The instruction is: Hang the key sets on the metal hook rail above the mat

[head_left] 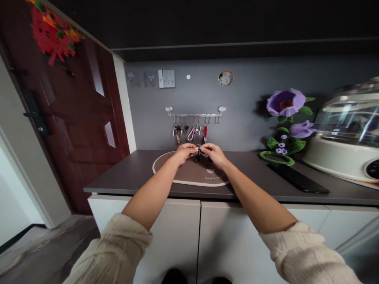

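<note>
Head view: left hand [186,152] and right hand [214,154] pinch a key ring [198,156]; at three o'clock, a clear-lidded appliance [345,152], contents unclear.

Before you, the counter [118,171] carries a mat [189,173]; your left hand [186,151] and right hand [214,153] are above it, a key ring [198,152] between them. Behind, hanging keys [178,136] line a wall rail [195,115]. The door [83,118] stands left; right come flowers [286,103], a flat object [298,180] in front, then an appliance [337,154].
</note>
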{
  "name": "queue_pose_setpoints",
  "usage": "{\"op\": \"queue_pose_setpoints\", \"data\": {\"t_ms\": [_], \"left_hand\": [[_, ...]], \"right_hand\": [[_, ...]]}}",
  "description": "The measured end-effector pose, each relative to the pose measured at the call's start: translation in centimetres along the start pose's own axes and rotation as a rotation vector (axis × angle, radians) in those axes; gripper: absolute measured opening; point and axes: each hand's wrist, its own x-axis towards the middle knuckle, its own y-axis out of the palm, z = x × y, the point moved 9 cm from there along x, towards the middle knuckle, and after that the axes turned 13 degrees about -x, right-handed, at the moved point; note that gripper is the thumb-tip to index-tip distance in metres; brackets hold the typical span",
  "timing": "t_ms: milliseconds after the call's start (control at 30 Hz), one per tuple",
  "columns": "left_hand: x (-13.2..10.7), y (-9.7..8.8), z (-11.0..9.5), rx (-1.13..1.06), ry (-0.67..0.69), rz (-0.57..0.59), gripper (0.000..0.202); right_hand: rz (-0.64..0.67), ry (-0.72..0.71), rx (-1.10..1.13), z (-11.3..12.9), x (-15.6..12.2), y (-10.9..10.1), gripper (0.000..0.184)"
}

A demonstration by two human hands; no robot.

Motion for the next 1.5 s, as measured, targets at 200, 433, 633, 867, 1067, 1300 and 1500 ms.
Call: {"op": "queue_pose_setpoints", "data": {"t_ms": [200,433,633,867,1067,1300,1500], "left_hand": [[0.0,0.3,-0.6,0.082,0.077,0.037,0.031],[-0.1,0.7,-1.4,0.19,0.149,0.07,0.031],[0.0,0.9,-1.4,0.23,0.174,0.086,0.034],[0.2,0.7,-1.3,0.21,0.182,0.078,0.032],[0.1,0.1,-1.1,0.233,0.159,0.012,0.031],[0.3,0.0,-1.0,0.222,0.158,0.005,0.029],[0.4,-0.1,-0.7,0.197,0.144,0.009,0.027]], "right_hand": [[-0.034,-0.056,-0.116,0.7,-0.1,-0.4,0.027],[-0.13,-0.141,-0.26,1.6,0.0,-1.4,0.024],[-0.223,-0.198,-0.383,2.4,-0.1,-2.3,0.022],[-0.309,-0.194,-0.458,2.8,-0.3,-3.6,0.022],[-0.329,-0.221,-0.533,3.7,-0.1,-4.5,0.022],[-0.16,-0.22,-0.587,5.1,0.6,-4.1,0.023],[0.007,-0.218,-0.519,6.0,2.1,-4.3,0.02]]}}
